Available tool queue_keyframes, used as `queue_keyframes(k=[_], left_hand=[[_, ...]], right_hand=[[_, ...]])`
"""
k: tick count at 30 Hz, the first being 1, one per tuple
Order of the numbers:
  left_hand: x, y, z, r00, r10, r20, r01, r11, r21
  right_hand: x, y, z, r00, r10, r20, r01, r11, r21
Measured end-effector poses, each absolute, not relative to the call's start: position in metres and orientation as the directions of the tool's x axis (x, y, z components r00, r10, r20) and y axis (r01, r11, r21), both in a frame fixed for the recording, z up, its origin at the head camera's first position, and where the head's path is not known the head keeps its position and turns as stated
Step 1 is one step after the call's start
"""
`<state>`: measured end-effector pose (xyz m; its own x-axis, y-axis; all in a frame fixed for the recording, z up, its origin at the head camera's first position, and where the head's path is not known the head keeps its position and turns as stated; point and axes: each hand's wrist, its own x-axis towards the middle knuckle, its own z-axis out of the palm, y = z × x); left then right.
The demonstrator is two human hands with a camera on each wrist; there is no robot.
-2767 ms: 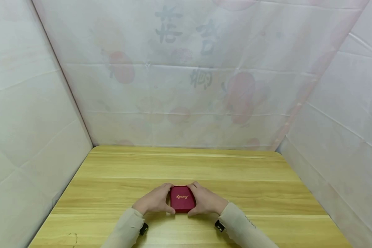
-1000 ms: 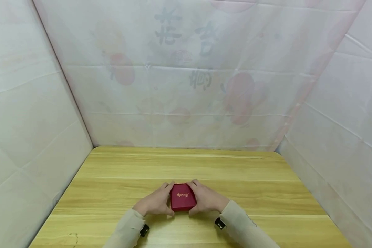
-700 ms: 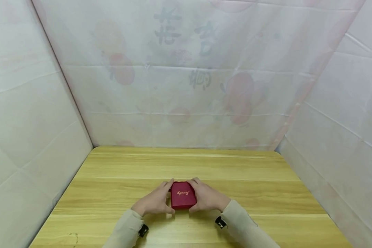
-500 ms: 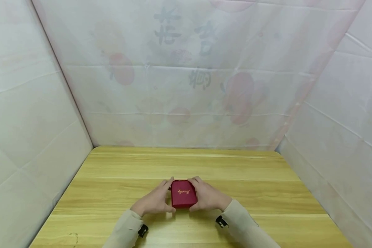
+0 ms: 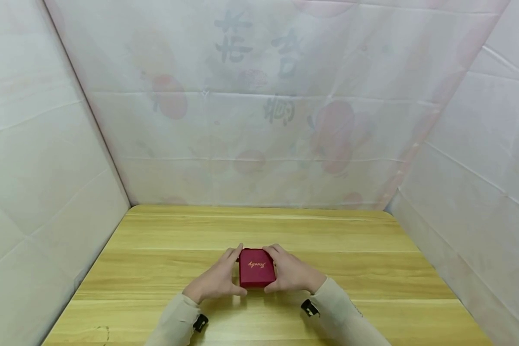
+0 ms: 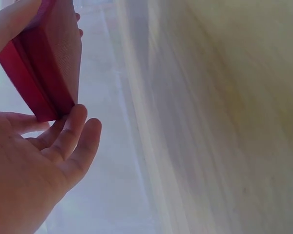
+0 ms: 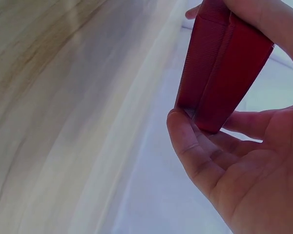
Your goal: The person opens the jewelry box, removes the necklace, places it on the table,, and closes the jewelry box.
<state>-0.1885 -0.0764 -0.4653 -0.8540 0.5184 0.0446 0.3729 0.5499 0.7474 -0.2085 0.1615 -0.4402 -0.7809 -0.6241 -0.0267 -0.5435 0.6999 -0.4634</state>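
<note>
A dark red jewelry box (image 5: pixel 257 275) with gold lettering on its lid is held between both hands at the near middle of the table. The lettering reads upside down in the head view. My left hand (image 5: pixel 216 278) grips its left side, thumb at the near edge and fingers at the far edge. On the opposite side my right hand (image 5: pixel 295 273) holds it the same way. Both wrist views show the box (image 6: pixel 49 58) raised off the table, its lid closed, with a seam along the side. Fingertips (image 7: pixel 178 122) press its far edge in the right wrist view.
The wood-grain table (image 5: pixel 259 230) has rounded far corners. White printed cloth (image 5: pixel 251 120) hangs behind it, with cloth walls at the left (image 5: pixel 34 192) and right (image 5: pixel 471 182). Each wrist wears a black strap (image 5: pixel 201 322) beneath a beige sleeve (image 5: pixel 175 319).
Both hands and the box between them have shifted slightly up the head view and a touch to the right. The lid's top shows a little more fully. The grip stays the same.
</note>
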Motion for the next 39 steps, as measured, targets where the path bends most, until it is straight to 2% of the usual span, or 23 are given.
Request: queue_keyframes(k=[17,28,39], left_hand=[[-0.189,-0.072,-0.463,-0.865,0.464,0.193,0.443,0.523,0.728],[-0.191,-0.072,-0.463,-0.859,0.456,0.233,0.445,0.438,0.781],[-0.192,-0.071,-0.465,-0.854,0.462,0.24,0.45,0.425,0.785]], right_hand=[[-0.208,0.161,-0.421,-0.778,-0.628,0.032,-0.559,0.667,-0.493],[-0.208,0.164,-0.416,-0.774,-0.631,0.053,-0.562,0.647,-0.516],[-0.208,0.165,-0.417,-0.772,-0.632,0.068,-0.566,0.634,-0.528]])
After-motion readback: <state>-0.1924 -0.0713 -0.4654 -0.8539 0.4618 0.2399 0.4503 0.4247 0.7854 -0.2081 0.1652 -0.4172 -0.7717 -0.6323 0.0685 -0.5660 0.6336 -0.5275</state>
